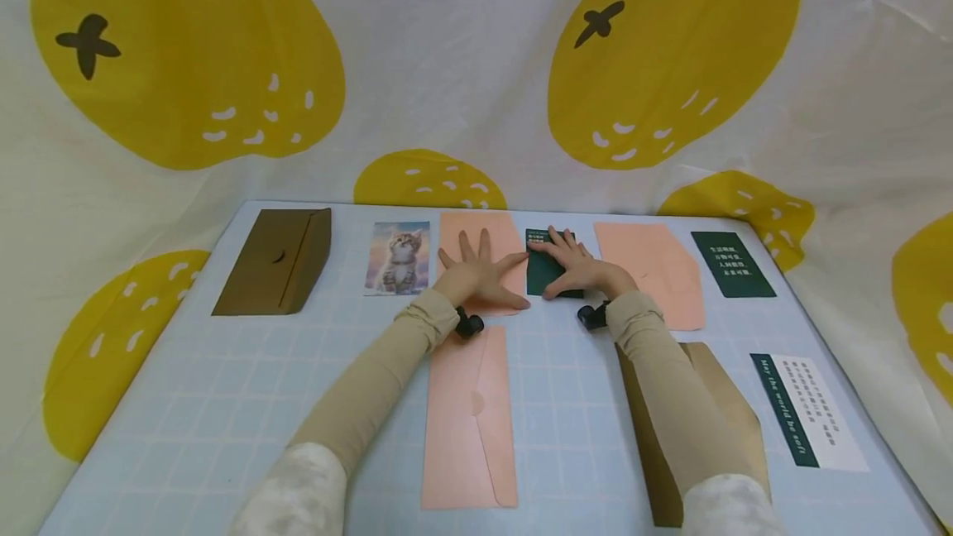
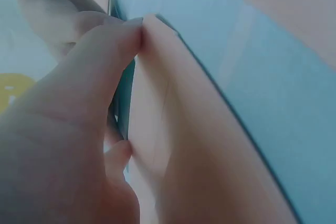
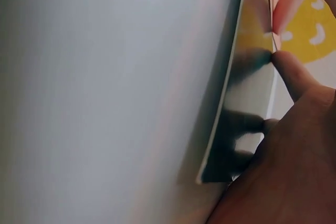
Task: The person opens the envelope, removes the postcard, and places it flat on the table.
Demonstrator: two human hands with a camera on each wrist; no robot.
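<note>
My left hand [image 1: 480, 274] rests with spread fingers on a pink envelope [image 1: 476, 223] at the back middle of the table. In the left wrist view, fingertips touch this envelope's [image 2: 152, 93] edge. Just to the right, my right hand [image 1: 579, 267] has its fingers spread over a dark green card [image 1: 542, 270] with pale print. Fingertips meet the glossy card [image 3: 249, 95] in the right wrist view. The hands are close together, and the card lies beside the envelope. Part of each is hidden under the hands.
A cat picture card [image 1: 398, 261] and a brown envelope [image 1: 256, 263] lie left. Nearer lies another pink envelope [image 1: 465, 428]. At right are a pink envelope [image 1: 655, 279], a green card [image 1: 733, 265], a white-and-green card [image 1: 819, 420] and a brown envelope [image 1: 648, 453] partly under the right forearm.
</note>
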